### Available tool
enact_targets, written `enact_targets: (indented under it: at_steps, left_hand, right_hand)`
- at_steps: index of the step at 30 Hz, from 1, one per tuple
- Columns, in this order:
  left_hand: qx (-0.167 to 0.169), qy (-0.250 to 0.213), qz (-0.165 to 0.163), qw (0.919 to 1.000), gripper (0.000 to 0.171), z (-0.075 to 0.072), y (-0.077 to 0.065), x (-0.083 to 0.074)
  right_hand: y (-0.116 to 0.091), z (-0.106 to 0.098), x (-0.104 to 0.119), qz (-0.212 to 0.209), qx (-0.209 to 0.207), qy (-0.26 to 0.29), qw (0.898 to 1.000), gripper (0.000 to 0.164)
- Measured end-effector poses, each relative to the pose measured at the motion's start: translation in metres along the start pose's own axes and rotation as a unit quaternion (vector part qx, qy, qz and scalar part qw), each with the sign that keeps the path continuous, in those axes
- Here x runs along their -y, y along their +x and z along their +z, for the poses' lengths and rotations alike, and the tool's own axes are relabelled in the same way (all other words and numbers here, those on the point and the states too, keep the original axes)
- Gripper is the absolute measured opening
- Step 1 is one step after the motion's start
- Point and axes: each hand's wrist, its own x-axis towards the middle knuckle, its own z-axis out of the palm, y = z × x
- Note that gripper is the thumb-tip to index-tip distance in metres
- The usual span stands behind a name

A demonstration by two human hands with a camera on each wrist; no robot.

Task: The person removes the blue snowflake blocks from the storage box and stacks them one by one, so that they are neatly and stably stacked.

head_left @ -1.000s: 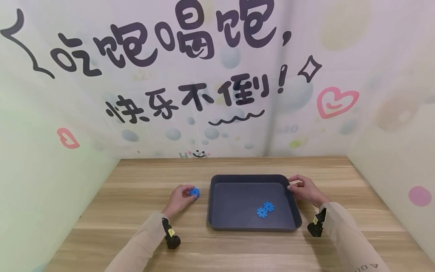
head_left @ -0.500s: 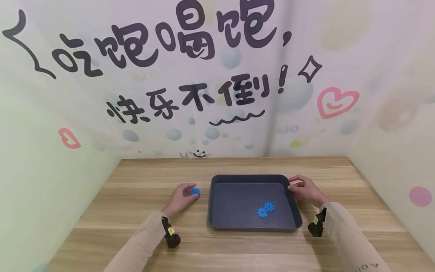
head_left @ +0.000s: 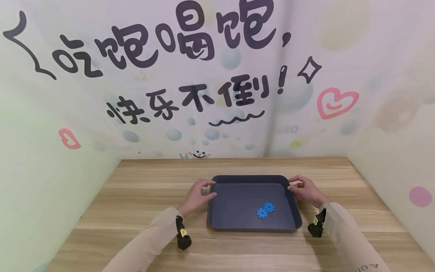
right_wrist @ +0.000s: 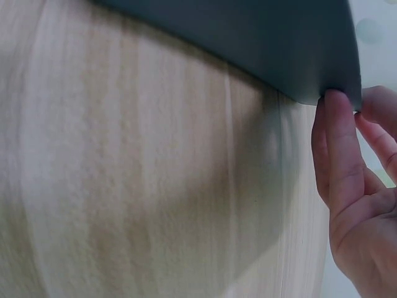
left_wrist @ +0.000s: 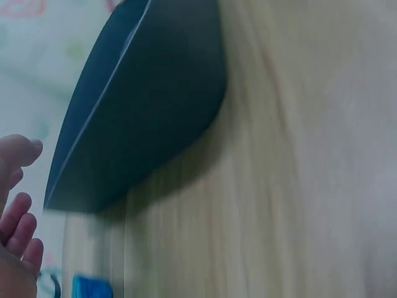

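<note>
A dark grey rectangular tray (head_left: 238,219) lies on the table, with two blue notched discs (head_left: 262,213) side by side on its floor, toward the right. My left hand (head_left: 195,198) is at the tray's left rim, thumb and forefinger spread, holding nothing. In the left wrist view its fingers (left_wrist: 25,230) stand beside the tray's wall (left_wrist: 149,105). A blue piece (left_wrist: 93,287) lies on the table below that hand; the hand hides it in the head view. My right hand (head_left: 306,192) pinches the tray's right rim near the far corner, fingertips (right_wrist: 338,102) against the outer wall.
The wood-grain table (head_left: 142,177) ends at a printed cloth backdrop (head_left: 163,132) behind the tray. Pale side walls rise at left and right. A black wrist camera (head_left: 183,240) sits on the left cuff, another (head_left: 316,226) on the right.
My left hand has let go of the blue disc it held beside the tray and moved right to the tray's left rim. The right hand and tray have stayed put.
</note>
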Motion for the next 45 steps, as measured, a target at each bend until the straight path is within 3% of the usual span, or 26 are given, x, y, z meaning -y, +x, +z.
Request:
enact_targets:
  at_steps: [5, 12, 22, 30, 39, 42, 45]
  left_hand:
    - [0.054, 0.017, 0.026, 0.9981, 0.033, 0.016, 0.004, -0.018]
    - [0.090, 0.015, 0.066, 0.9936, 0.030, 0.037, 0.017, -0.042]
    - [0.152, 0.052, 0.086, 0.9832, 0.031, 0.076, 0.038, -0.065]
    - [0.236, 0.108, 0.095, 0.9610, 0.032, 0.098, 0.057, -0.068]
    - [0.328, 0.118, 0.086, 0.9333, 0.031, 0.116, 0.075, -0.072]
    - [0.346, 0.119, 0.074, 0.9278, 0.033, 0.121, 0.078, -0.072]
    - [0.352, 0.109, 0.058, 0.9278, 0.035, 0.125, 0.078, -0.071]
  right_hand:
    - [0.000, 0.000, 0.000, 0.001, -0.001, -0.003, 1.000, 0.036]
    - [-0.002, 0.001, 0.002, 0.013, -0.004, -0.013, 1.000, 0.036]
    - [-0.001, -0.001, 0.001, 0.018, -0.003, -0.019, 1.000, 0.037]
    - [0.003, 0.000, -0.002, 0.022, -0.009, -0.008, 1.000, 0.036]
    - [0.003, 0.000, -0.004, 0.016, -0.008, -0.002, 1.000, 0.037]
    - [0.003, 0.000, -0.003, 0.014, -0.008, 0.007, 1.000, 0.036]
    - [0.002, -0.001, -0.003, 0.008, -0.004, 0.007, 1.000, 0.037]
